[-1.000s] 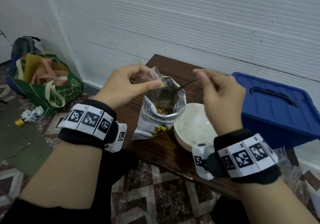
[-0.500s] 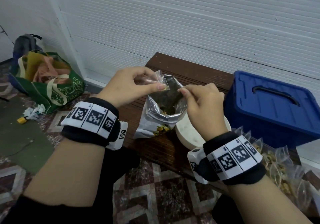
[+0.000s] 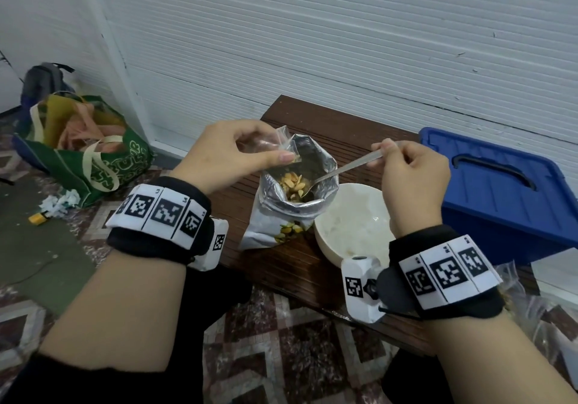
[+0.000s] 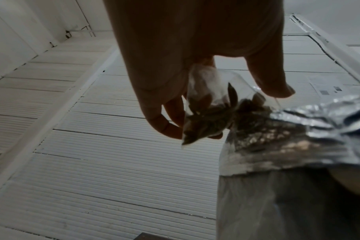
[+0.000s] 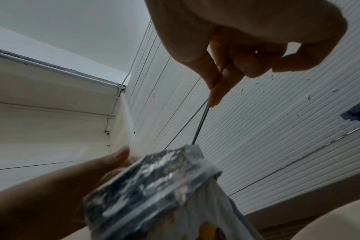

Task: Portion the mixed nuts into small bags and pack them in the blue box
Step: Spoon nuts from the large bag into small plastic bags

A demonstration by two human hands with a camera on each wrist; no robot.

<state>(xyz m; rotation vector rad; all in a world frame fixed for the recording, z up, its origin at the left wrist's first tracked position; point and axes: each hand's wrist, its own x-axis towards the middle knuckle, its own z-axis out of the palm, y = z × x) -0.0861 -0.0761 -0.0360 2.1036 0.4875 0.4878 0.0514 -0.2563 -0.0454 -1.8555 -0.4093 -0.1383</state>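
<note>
Pinching the mouth of a small clear bag (image 3: 280, 150) between thumb and fingers, the left hand (image 3: 231, 153) held it just above the rim of the open foil nut pouch (image 3: 292, 203). From the left wrist view the small bag (image 4: 208, 104) already carried some dark nuts in its lower corner and touched the pouch's crumpled foil edge (image 4: 282, 133). The right hand (image 3: 409, 175) gripped the end of a metal spoon (image 3: 347, 167) between thumb and curled fingers; the handle slanted down to the left and the bowl sat inside the pouch among the nuts (image 3: 292, 183). From the right wrist view the spoon handle (image 5: 199, 125) dropped from the fingertips (image 5: 216, 95) into the pouch mouth (image 5: 154, 175).

The pouch stood upright on a dark wooden bench (image 3: 328, 122). A white bowl (image 3: 350, 231) sat just beside it on the right, touching or nearly so. The blue box (image 3: 500, 184) rested at the right end of the bench, lid on, near the bowl. More small bags (image 3: 531, 306) lay at the right edge, partly hidden by the wrist. A green tote (image 3: 93, 159) sat on the floor to the left.
</note>
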